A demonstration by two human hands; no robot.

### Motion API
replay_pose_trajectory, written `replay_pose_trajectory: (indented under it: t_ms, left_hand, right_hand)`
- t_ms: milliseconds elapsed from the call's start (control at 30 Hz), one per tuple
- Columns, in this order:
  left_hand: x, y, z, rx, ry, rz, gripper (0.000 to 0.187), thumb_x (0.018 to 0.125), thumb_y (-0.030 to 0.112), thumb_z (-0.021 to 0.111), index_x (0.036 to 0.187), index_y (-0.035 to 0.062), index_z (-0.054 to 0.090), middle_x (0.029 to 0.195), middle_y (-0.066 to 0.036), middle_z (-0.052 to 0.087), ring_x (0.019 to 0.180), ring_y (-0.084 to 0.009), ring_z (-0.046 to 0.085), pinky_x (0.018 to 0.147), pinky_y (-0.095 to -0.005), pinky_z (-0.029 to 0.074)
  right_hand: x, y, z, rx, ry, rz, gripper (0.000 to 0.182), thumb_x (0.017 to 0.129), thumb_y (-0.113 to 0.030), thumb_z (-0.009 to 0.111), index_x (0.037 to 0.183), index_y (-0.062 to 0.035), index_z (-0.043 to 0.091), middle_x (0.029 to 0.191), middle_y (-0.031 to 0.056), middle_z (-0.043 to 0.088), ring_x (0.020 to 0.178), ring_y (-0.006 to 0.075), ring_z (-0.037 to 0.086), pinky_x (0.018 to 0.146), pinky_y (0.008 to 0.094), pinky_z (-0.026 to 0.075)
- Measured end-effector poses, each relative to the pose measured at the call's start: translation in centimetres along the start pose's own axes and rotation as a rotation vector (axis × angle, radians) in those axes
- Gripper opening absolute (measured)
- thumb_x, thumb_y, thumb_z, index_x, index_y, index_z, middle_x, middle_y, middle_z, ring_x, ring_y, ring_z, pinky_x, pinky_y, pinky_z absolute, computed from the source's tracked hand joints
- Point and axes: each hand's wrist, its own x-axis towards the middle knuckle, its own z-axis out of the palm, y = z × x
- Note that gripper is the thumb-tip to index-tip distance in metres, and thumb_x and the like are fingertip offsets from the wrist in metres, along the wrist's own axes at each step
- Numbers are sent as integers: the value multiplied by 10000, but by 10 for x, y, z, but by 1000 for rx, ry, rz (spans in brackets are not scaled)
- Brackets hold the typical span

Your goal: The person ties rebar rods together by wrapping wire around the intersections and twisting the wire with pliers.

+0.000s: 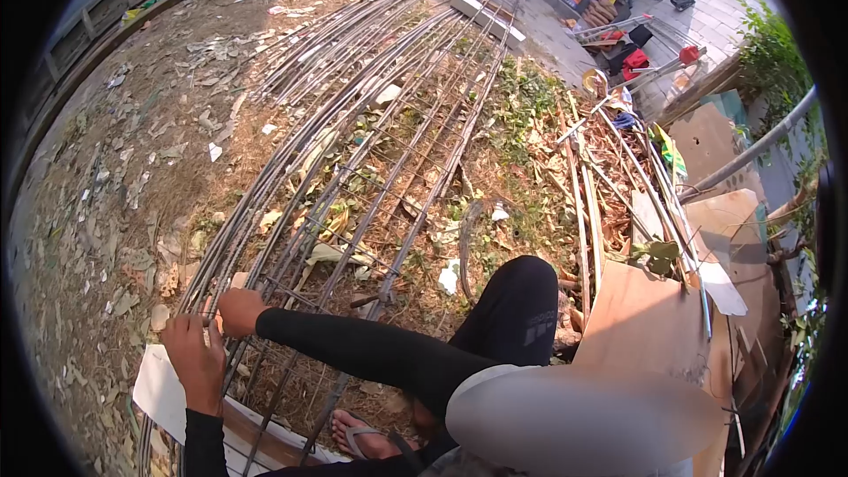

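Note:
Long steel rebars run in a bundle from my feet toward the far end of the yard. Next to them, thinner cross ties join several bars into a rebar cage. My left hand is curled over the outer left bars, close to their near end. Right beside it, my right hand is closed in a fist on the same bundle, its fingertips mostly hidden. A short dark rod-like piece lies across the cage. Under the near ends is a white-faced board.
Dry leaves and scraps cover the ground. On the right lie wooden strips and a brown plywood sheet. A white block crosses the bars' far end. My sandalled foot is beside the cage; a blurred pale oval covers the lower right.

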Motion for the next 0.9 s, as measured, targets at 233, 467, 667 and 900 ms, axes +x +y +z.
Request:
replay_pose_trajectory:
  t_ms: [233, 467, 667, 900]
  left_hand:
    - [-50, -26, 60, -486, -255, -449, 339, 808, 215, 791, 1084, 27, 732, 947, -169, 723, 915, -349, 685, 856, -440, 505]
    - [-70, -29, 97, -635, -15, -498, 301, 853, 330, 772, 1057, 108, 782, 898, -120, 755, 790, -305, 720, 707, -377, 537]
    - [-62, -31, 89, -681, -9, -444, 296, 855, 344, 748, 1047, 124, 790, 878, -105, 756, 781, -296, 719, 711, -384, 547]
    - [-62, -40, 102, -767, -98, -519, 341, 916, 372, 691, 1064, 80, 786, 868, -89, 758, 747, -206, 692, 729, -347, 540]
  right_hand:
    - [-3, 8, -11, 19, -85, -74, 284, 791, -210, 642, 899, 49, 686, 853, 273, 695, 816, 431, 700, 786, 529, 550]
    - [-16, 34, -21, 517, -294, 32, 312, 898, -282, 677, 932, 10, 780, 694, 89, 697, 587, 184, 658, 522, 342, 500]
    - [-47, 34, -2, 576, -74, 53, 363, 917, -306, 669, 1056, 13, 773, 762, 97, 732, 622, 147, 693, 541, 281, 525]
    - [-115, 34, -35, 366, 205, -33, 526, 920, -342, 711, 1313, 2, 648, 874, 164, 742, 731, 218, 714, 675, 377, 539]
